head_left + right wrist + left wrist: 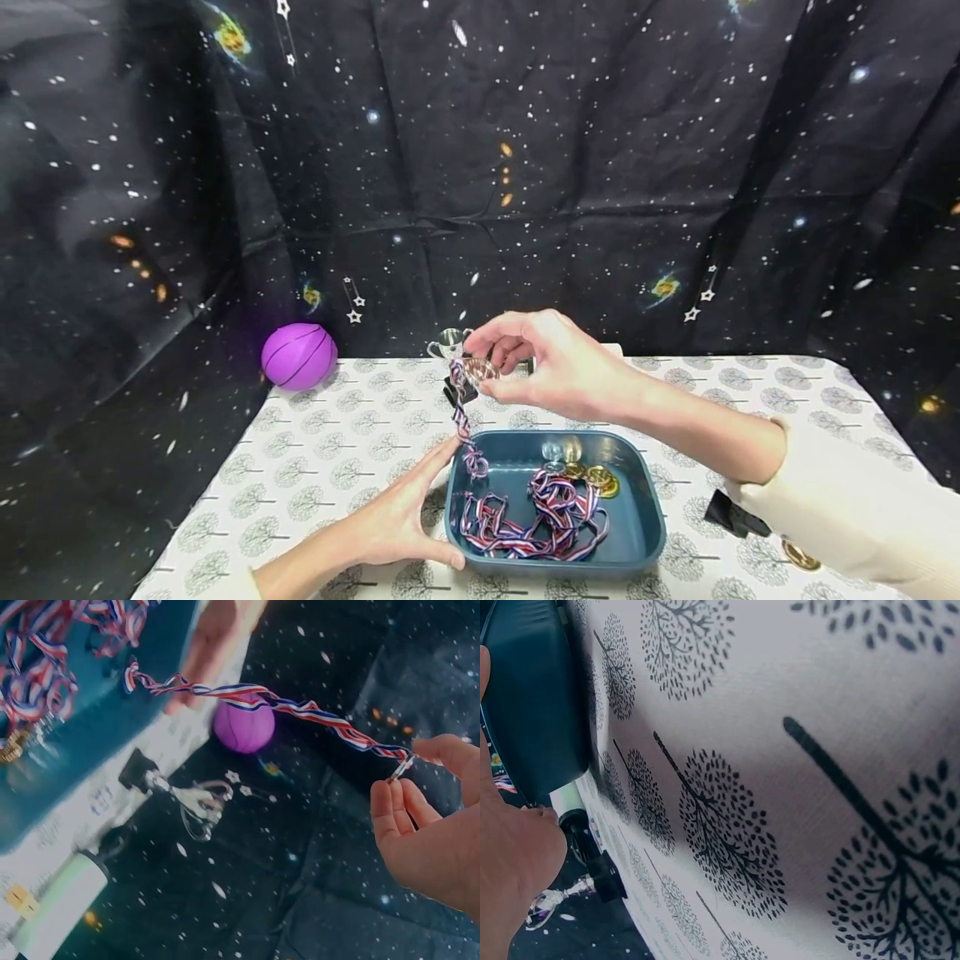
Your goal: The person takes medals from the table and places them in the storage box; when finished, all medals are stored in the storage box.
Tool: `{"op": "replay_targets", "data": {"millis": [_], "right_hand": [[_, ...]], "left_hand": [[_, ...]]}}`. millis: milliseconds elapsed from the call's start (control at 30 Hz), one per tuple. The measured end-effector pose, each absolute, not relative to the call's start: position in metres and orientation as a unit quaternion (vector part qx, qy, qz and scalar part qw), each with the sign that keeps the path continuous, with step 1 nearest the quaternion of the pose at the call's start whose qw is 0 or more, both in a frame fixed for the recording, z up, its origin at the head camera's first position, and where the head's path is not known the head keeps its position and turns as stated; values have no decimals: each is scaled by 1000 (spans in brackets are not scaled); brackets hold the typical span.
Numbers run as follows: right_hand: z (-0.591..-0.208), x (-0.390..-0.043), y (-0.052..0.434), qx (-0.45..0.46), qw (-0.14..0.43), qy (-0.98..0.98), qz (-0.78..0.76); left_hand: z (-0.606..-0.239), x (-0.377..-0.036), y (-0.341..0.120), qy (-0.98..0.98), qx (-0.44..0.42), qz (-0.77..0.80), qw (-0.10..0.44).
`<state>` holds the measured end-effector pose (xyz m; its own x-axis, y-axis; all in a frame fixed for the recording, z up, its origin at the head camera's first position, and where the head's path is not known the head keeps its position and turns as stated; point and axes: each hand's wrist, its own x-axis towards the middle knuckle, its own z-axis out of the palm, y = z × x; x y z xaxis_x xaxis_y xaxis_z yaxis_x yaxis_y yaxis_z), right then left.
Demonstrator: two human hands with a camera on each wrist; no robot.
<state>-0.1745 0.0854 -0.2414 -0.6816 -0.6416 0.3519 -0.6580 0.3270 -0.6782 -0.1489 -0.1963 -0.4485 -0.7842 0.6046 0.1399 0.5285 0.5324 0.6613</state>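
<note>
My right hand (555, 367) pinches a shiny medal (480, 372) between thumb and fingers above the back left of a blue tub. From the medal a twisted red, white and blue ribbon (300, 711) hangs down into the tub (651, 500). My left hand (405, 517) rests against the tub's left end, thumb by the front corner and fingers by the back one; the fingers look fairly straight. Inside the tub lie tangled striped ribbons (558, 504) with several gold and silver medals (600, 477) at their back right.
Behind the tub stands a silver trophy cup (451, 342) on a black base. A purple ball (300, 357) sits at the back left. A pale green cylinder (64, 907) is partly hidden. By the right sleeve lie a black block (735, 512) and a gold round piece (800, 554).
</note>
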Motion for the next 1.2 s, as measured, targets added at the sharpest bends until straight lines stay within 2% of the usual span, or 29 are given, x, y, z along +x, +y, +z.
{"op": "replay_targets", "data": {"millis": [200, 433, 567, 1033, 1200], "right_hand": [[-264, -158, 94, 410, -39, -818, 400], [-293, -139, 117, 432, -147, -786, 417], [-313, -139, 131, 457, -177, -778, 395], [-378, -163, 148, 458, -62, -862, 210], [-392, -175, 146, 455, -53, -863, 214]], "left_hand": [[-448, -149, -196, 868, 328, 368, 55], [-449, -150, -195, 868, 331, 367, 49], [-449, -150, -194, 866, 334, 368, 49], [-448, -149, -192, 867, 328, 370, 53], [-447, -149, -192, 867, 326, 373, 55]]}}
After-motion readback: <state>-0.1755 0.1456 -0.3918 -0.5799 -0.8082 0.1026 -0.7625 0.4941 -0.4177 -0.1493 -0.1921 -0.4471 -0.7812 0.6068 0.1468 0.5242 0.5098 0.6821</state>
